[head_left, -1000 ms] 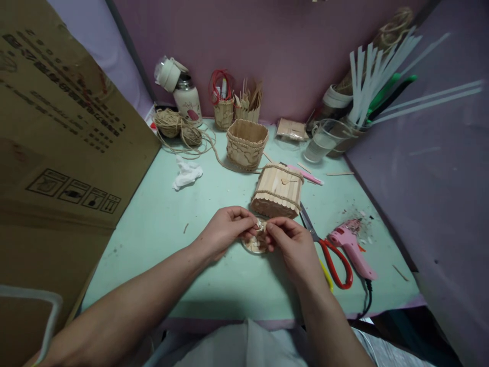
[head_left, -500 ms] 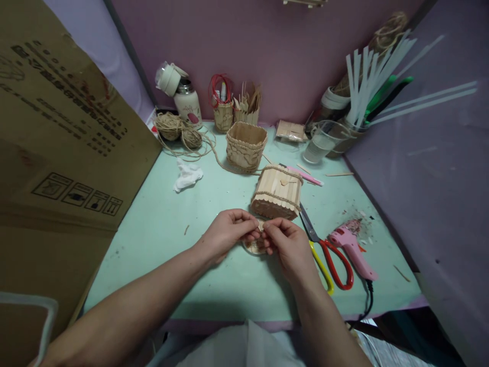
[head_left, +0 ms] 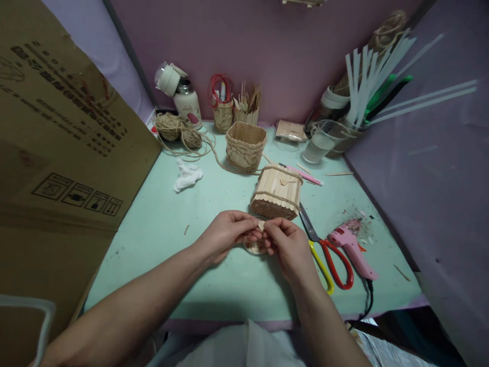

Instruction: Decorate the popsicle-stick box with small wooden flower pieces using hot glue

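Observation:
Between the fingertips of my left hand (head_left: 235,232) and my right hand (head_left: 284,239) is a small pale wood piece (head_left: 261,225). Both hands are closed in a pinch on it, thumbs and forefingers nearly meeting. Beneath them lies a round dish (head_left: 255,248) with small wooden bits in it, partly hidden by my fingers. Just beyond my hands a wooden-stick box (head_left: 278,188) rests on its side, bound with two twine cords and bearing a small wooden shape on its upper face.
Scissors (head_left: 321,244) with red and yellow handles and a pink glue gun (head_left: 353,250) lie at right. Behind stand a woven-looking wooden basket (head_left: 245,148), twine balls (head_left: 170,127), a bottle (head_left: 188,104) and a plastic cup (head_left: 319,148). A cardboard box (head_left: 72,153) borders the left.
Both hands stay almost in place. The pinched wood piece shows slightly more clearly between the fingertips, and my left hand has shifted down a little.

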`<state>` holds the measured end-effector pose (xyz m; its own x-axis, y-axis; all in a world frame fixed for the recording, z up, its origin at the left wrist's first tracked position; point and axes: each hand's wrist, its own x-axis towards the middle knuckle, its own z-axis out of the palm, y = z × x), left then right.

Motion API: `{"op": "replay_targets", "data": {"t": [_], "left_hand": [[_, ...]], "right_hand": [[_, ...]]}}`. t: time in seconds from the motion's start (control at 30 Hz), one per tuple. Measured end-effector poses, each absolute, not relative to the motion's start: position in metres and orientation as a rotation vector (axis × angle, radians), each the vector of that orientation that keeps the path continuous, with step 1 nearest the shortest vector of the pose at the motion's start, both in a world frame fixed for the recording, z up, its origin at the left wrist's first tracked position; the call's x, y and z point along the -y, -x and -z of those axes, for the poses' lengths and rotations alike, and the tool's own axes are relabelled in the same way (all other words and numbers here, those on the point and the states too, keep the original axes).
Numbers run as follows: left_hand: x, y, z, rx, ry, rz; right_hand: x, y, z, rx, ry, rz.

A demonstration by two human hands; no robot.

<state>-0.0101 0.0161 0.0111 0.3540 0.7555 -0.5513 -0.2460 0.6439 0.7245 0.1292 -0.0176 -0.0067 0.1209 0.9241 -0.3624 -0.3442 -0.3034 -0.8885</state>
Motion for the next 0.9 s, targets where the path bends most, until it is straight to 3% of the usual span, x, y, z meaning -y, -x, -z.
{"op": "replay_targets", "data": {"t": [0.9], "left_hand": [[-0.0155, 0.0101, -0.0108, -1.028, -0.597, -0.712]], "right_hand": [[0.0185, -0.1279, 0.0018, 0.598, 1.263, -1.472]]}}
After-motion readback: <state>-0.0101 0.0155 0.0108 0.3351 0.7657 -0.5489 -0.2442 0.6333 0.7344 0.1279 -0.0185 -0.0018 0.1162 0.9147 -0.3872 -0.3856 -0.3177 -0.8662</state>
